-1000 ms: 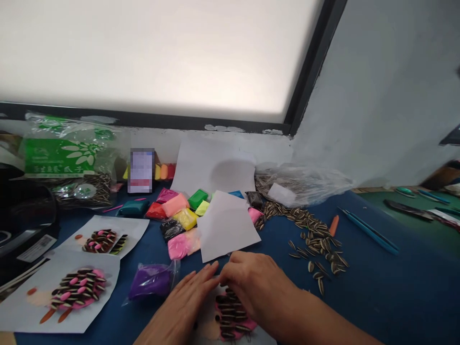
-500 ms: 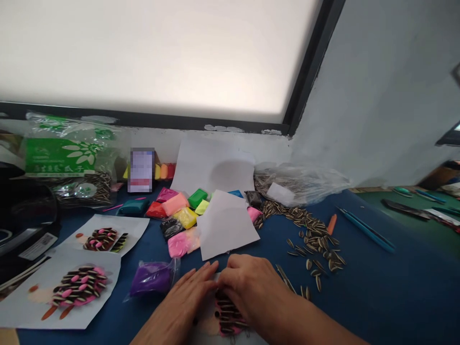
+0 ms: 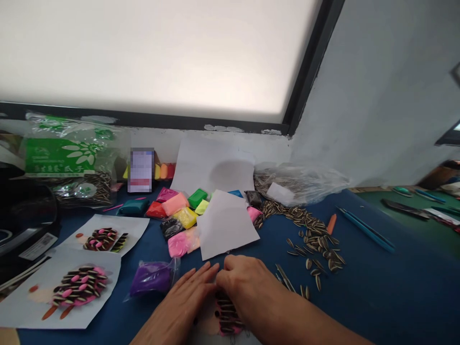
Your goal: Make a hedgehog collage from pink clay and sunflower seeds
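Observation:
At the bottom of the view lies a white paper with a pink clay shape (image 3: 230,331) set with rows of striped sunflower seeds (image 3: 227,314). My left hand (image 3: 190,297) rests flat along the left side of this paper, fingers stretched out. Over the top of the clay shape, my right hand (image 3: 251,287) is closed, its fingertips pressed down close to my left fingers. Whatever sits between those fingertips is hidden. The right hand covers part of the seed rows. A purple clay packet (image 3: 153,279) lies just left of my left hand.
Two papers with finished seed-and-clay hedgehogs (image 3: 81,287) lie at left. Coloured clay packets (image 3: 176,203) and a blank paper (image 3: 226,225) are ahead. Loose sunflower seeds (image 3: 312,230), tweezers (image 3: 285,278) and a blue tool (image 3: 366,230) lie right. A phone (image 3: 141,170) stands near the wall.
My right hand has shifted very slightly left, its fingers still closed over the clay shape. My left hand stays nearly in place.

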A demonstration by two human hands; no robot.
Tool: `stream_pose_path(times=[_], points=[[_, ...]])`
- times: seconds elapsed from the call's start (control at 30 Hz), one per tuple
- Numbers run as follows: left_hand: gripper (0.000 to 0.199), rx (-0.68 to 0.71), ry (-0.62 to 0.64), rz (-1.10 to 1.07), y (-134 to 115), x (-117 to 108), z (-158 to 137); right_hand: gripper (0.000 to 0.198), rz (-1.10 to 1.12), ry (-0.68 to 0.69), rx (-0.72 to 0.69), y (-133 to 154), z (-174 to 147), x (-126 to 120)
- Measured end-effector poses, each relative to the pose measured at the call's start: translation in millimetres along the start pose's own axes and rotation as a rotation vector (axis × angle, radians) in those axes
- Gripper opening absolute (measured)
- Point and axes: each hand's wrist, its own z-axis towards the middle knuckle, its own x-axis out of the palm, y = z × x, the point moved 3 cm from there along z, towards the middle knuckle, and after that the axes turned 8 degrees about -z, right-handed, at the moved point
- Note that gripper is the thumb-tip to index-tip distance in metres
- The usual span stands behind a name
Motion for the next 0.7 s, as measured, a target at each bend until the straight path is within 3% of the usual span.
stream_pose_path(times=[0.57, 0.7], points=[[0.083, 0.011, 0.017, -0.016, 3, -1, -1, 0.015, -0.065, -0.024, 0.075, -2, -15, -16], [0.083, 0.002, 0.028, -0.021, 2, 1, 0, 0.019, -0.07, -0.08, 0.162, -16, -23, -24]])
